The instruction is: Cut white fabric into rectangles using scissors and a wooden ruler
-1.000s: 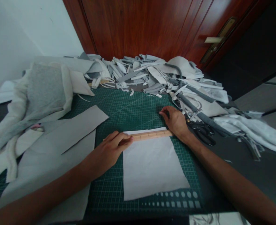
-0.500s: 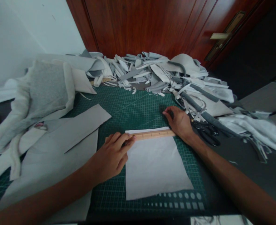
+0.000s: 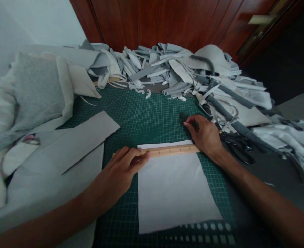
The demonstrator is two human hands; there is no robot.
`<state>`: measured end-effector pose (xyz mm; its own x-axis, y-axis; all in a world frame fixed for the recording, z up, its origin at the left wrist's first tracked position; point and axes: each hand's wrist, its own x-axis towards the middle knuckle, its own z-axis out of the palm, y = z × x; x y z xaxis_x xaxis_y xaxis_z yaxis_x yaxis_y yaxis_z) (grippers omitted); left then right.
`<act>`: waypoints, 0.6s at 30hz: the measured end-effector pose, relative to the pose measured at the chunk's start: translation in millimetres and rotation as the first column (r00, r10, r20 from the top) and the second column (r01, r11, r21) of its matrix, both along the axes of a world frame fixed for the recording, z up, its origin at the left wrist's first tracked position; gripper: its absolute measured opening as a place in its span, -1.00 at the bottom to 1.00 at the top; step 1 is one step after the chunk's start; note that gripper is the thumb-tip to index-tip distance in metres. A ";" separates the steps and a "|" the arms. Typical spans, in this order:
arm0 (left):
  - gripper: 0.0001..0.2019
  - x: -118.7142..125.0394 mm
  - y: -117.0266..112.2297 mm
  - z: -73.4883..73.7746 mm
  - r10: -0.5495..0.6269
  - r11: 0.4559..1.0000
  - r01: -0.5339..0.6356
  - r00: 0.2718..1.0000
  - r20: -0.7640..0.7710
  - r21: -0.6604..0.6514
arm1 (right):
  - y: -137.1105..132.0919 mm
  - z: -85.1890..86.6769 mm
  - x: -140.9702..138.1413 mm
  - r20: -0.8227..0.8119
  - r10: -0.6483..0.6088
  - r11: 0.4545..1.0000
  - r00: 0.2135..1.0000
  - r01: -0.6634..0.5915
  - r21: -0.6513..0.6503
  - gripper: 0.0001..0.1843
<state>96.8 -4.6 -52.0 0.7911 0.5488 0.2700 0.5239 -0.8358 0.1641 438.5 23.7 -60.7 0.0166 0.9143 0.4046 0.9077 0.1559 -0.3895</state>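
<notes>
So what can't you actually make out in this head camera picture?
Head view only:
Wooden ruler: left end under the left hand; its numbers too small.
Right hand: its grip hides whatever is under the fingers.
Scissors: partly under fabric scraps.
Cutting mat: near edge cut off by the frame.

ruler [image 3: 172, 151]: I see it on the cloth sheet [image 3: 175, 196], along its far edge.
cloth sheet: on the mat [image 3: 147, 113].
scraps [image 3: 167, 67]: behind the mat.
scissors [image 3: 238, 148]: right of the ruler.

- Pinning wooden ruler [image 3: 175, 150] across top of white cloth [image 3: 175, 193] with left hand [image 3: 121, 170], fingers flat on its left end.
- Resting right hand [image 3: 206, 136] at ruler's right end, on green cutting mat [image 3: 147, 117].
</notes>
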 end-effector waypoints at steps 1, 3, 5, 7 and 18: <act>-0.45 0.7 -0.6 0.9 0.002 1.000 -0.002 1.000 0.009 0.001 | -0.4 0.5 -0.4 0.003 -0.005 1.000 1.000 0.005 0.000 -0.78; -0.46 1.9 -1.8 2.1 0.007 1.000 -0.007 1.000 0.024 0.004 | -1.1 1.5 -1.4 0.011 -0.010 1.000 1.000 0.010 0.001 -0.79; -0.45 2.8 -2.9 2.7 0.015 1.000 -0.015 1.000 0.027 0.003 | -1.6 2.2 -2.4 0.019 -0.013 1.000 1.000 0.012 0.004 -0.79; -0.43 3.2 -3.8 2.9 0.038 0.999 -0.037 0.999 0.014 -0.005 | -2.2 2.7 -3.2 0.027 -0.018 1.000 0.999 0.017 0.009 -0.80; -0.44 2.4 -2.1 4.9 0.031 0.998 -0.030 0.999 0.025 -0.054 | -3.3 4.1 -5.4 0.059 0.005 1.000 0.998 -0.005 0.015 -0.83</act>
